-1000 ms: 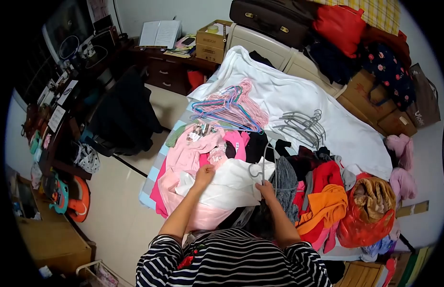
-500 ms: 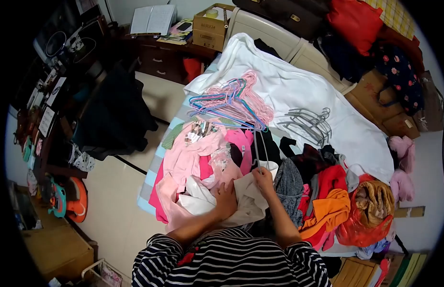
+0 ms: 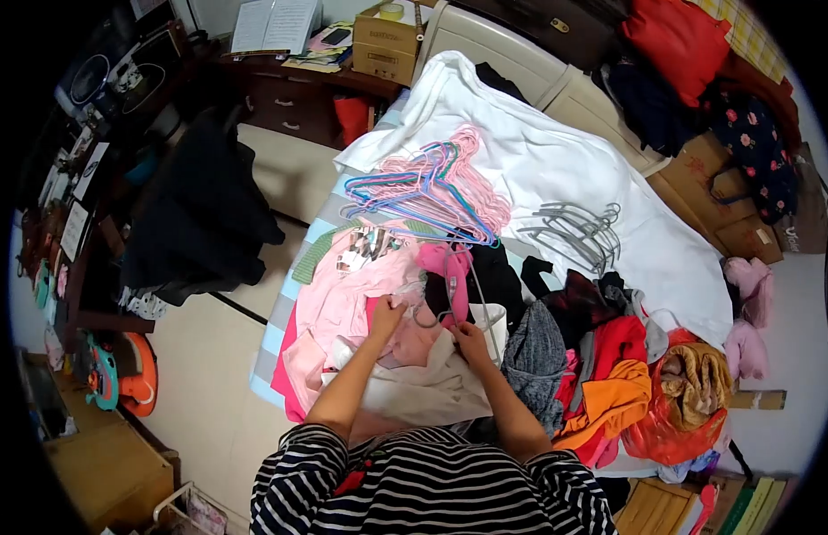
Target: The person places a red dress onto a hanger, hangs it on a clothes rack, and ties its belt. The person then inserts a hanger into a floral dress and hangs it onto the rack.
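Note:
My right hand [image 3: 472, 346] is closed on a grey hanger [image 3: 451, 283], whose hook points left over the clothes. Closed at the fingertips, my left hand [image 3: 387, 316] pinches the edge of a pale garment with a lace part. White and beige cloth [image 3: 423, 388] lies below and between both hands. Around it spreads a pile of pink clothes [image 3: 338, 290]. Just beyond the pile lie pink and blue hangers [image 3: 432, 192], and to their right are several grey hangers [image 3: 579, 234].
A white sheet [image 3: 539, 152] covers the bed's far side. At right are a grey garment [image 3: 534, 357], orange cloth [image 3: 614, 397] and a red bag [image 3: 677, 432]. A dark-draped chair [image 3: 200, 214] stands left. Behind are a desk [image 3: 289, 111] and a cardboard box [image 3: 385, 45].
My left hand has lifted from the cloth, moved up and left, and closed on an edge. My right hand has shifted left with the grey hanger, which has turned. The view has shifted slightly.

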